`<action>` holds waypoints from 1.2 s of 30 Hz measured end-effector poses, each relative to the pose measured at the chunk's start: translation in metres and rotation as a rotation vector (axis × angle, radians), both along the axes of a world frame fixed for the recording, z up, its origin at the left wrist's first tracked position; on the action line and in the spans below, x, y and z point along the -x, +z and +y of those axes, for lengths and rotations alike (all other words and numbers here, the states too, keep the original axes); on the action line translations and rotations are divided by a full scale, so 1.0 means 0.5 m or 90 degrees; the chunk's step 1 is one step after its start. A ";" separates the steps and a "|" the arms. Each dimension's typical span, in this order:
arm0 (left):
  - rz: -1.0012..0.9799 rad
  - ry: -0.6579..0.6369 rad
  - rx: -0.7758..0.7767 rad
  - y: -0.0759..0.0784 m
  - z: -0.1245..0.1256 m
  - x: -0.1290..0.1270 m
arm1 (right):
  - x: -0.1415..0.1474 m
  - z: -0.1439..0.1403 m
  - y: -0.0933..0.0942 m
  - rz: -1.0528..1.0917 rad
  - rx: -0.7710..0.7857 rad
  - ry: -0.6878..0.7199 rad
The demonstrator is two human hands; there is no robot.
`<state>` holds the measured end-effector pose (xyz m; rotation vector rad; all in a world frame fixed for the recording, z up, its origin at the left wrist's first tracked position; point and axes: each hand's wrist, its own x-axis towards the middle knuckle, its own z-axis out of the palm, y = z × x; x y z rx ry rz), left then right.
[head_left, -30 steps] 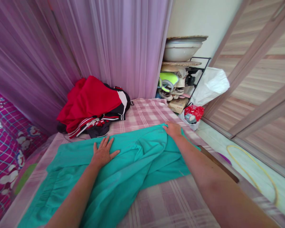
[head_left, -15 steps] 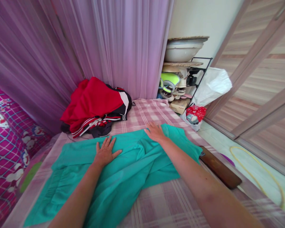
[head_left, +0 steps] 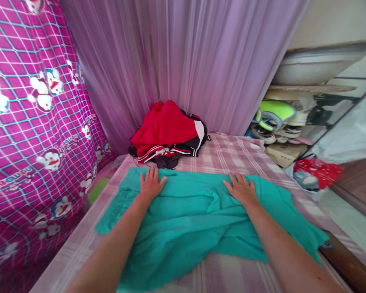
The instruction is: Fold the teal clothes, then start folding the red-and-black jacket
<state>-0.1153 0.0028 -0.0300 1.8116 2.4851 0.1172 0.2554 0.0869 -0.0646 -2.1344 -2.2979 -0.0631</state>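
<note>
left hand (head_left: 151, 185) had shifted along the teal garment (head_left: 183, 230) toward its gathered end; it and the right hand (head_left: 242, 190) lay spread atop, gripping nothing, seemingly to keep it flat.

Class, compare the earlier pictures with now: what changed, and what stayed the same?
The right hand, first curled at the far edge of the teal garment, has moved left and now lies spread on it. The left hand has shifted toward the garment's left end. The view has turned left. The red and black clothes stay heaped by the purple curtain.
</note>
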 end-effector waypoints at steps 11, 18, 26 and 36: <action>0.007 0.125 0.046 0.004 0.002 0.126 | 0.003 -0.007 0.010 -0.008 0.007 0.001; 0.028 0.124 0.009 -0.007 0.003 0.123 | 0.022 -0.004 0.048 0.027 0.064 -0.036; 0.025 0.116 -0.002 -0.014 0.010 0.131 | 0.141 -0.005 0.066 0.095 0.105 0.186; 0.037 0.104 0.000 -0.015 0.010 0.134 | -0.090 0.010 0.042 -0.017 0.025 -0.045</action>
